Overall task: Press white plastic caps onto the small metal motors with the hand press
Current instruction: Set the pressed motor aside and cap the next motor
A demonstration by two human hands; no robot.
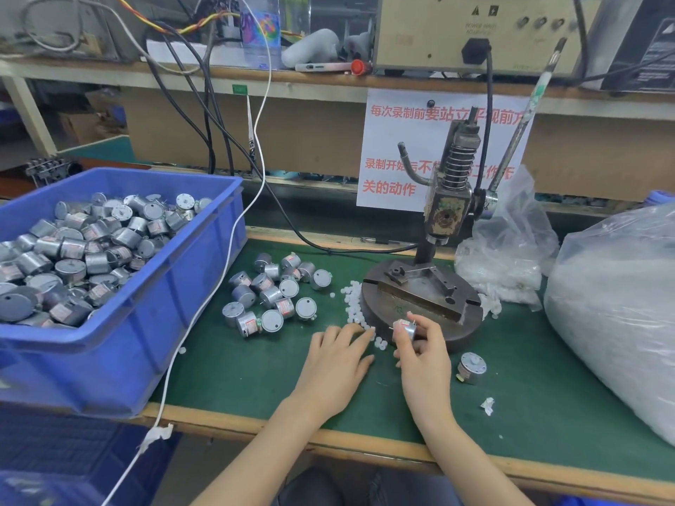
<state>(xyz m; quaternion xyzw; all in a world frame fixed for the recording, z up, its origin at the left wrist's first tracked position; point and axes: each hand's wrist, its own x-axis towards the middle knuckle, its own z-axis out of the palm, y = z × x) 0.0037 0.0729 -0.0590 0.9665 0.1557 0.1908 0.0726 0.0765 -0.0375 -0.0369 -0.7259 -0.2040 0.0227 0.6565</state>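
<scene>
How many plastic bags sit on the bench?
2: a small bag just right of the press, and a big bag at the right end of the bench. Others may be out of frame.

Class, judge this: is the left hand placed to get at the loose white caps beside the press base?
Probably yes: the left hand lies open on the mat, its fingers at the caps, nothing between them.
</scene>
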